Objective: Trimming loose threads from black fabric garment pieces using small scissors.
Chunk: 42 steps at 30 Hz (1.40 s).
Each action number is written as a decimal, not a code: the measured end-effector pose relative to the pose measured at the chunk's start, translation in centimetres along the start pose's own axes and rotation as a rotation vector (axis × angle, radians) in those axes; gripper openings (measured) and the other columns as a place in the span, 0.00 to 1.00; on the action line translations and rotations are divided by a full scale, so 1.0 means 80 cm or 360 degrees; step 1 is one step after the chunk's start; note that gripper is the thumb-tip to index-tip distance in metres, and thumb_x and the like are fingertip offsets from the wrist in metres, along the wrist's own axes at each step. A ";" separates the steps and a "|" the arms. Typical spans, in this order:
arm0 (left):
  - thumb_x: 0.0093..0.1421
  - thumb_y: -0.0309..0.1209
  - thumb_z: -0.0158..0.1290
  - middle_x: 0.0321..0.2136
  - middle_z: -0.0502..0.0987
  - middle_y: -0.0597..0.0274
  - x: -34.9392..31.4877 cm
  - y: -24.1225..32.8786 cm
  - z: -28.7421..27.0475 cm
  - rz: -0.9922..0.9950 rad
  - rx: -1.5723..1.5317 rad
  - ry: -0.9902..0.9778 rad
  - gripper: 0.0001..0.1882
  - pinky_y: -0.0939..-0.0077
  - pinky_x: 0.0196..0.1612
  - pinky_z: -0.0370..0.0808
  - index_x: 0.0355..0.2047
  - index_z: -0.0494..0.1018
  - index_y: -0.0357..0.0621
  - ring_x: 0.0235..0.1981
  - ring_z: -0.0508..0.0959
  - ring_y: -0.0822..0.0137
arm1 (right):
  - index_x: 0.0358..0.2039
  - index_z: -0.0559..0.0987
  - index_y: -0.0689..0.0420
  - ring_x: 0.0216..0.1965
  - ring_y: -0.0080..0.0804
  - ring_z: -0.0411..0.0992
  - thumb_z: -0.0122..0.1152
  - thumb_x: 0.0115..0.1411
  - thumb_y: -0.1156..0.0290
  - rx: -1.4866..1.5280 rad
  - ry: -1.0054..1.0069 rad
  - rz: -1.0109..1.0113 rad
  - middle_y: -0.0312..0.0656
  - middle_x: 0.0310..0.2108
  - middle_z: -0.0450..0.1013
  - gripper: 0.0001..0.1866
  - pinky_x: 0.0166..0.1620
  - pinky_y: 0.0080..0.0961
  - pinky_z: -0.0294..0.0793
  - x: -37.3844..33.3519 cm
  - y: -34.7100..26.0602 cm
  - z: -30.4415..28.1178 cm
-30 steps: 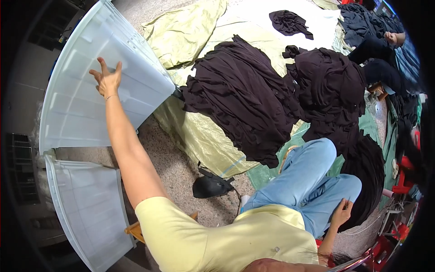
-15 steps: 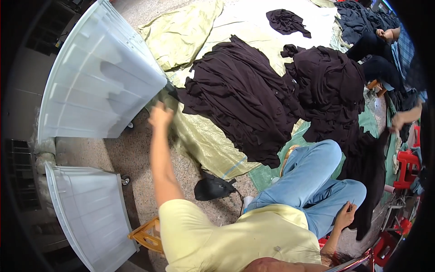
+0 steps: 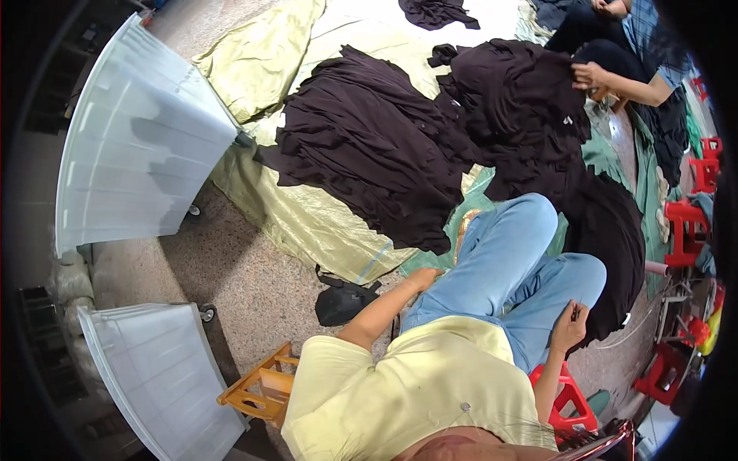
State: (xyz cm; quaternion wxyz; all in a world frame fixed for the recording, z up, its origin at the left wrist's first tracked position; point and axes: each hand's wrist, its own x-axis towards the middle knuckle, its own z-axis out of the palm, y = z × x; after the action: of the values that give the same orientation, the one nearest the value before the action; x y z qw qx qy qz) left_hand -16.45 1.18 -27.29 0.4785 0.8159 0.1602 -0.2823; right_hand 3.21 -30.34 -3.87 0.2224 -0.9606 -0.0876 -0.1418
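My left hand [image 3: 424, 278] is beside my left thigh, with its fingers stretched toward the jeans and seemingly holding nothing. My right hand [image 3: 569, 326] rests by my right knee, closed around a small dark tool [image 3: 575, 314] whose kind is too small to make out. Ahead of my legs lies a wide pile of dark brown garments [image 3: 369, 146] on a yellowish woven sheet [image 3: 307, 223]. A second dark garment heap [image 3: 515, 100] sits to its right. More dark cloth [image 3: 611, 238] hangs down beyond my right knee.
Two large white wheeled bins [image 3: 146, 146] stand at the left. A black bag [image 3: 346, 303] lies on the speckled floor. A wooden stool [image 3: 265, 388] is at my left, red plastic stools [image 3: 686, 230] at right. A co-worker's hand [image 3: 590, 75] touches the second heap.
My left hand has come back from beside the upper white bin to my left thigh. The view has shifted. The co-worker's arm has moved to the second heap.
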 end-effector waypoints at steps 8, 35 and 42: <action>0.55 0.45 0.56 0.46 0.76 0.46 0.029 0.011 -0.054 -0.0155 0.0002 0.0159 0.27 0.60 0.52 0.71 0.53 0.72 0.47 0.49 0.76 0.49 | 0.28 0.76 0.58 0.18 0.36 0.71 0.62 0.56 0.74 0.0078 0.0120 -0.0059 0.44 0.21 0.72 0.03 0.23 0.29 0.68 -0.022 -0.017 -0.002; 0.34 0.45 0.73 0.67 0.31 0.39 0.513 0.355 -0.397 -0.0371 0.0559 0.1407 0.68 0.40 0.51 0.70 0.66 0.34 0.84 0.63 0.53 0.33 | 0.16 0.67 0.58 0.14 0.39 0.61 0.58 0.51 0.75 0.0024 0.0237 0.0115 0.44 0.12 0.60 0.10 0.21 0.36 0.58 -0.068 0.030 -0.017; 0.40 0.30 0.65 0.35 0.76 0.39 0.536 0.314 -0.394 -0.0044 0.0264 0.1788 0.46 0.57 0.45 0.74 0.61 0.59 0.50 0.39 0.77 0.40 | 0.19 0.69 0.55 0.13 0.40 0.62 0.59 0.53 0.68 0.0166 -0.0264 0.0044 0.42 0.13 0.61 0.11 0.19 0.35 0.56 -0.063 0.027 -0.005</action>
State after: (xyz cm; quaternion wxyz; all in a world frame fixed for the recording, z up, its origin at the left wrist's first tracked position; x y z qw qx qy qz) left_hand 40.40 15.99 -24.20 0.2505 0.8734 0.3781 0.1774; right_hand -1.12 -32.97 -5.92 0.2661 -0.9573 -0.0996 -0.0538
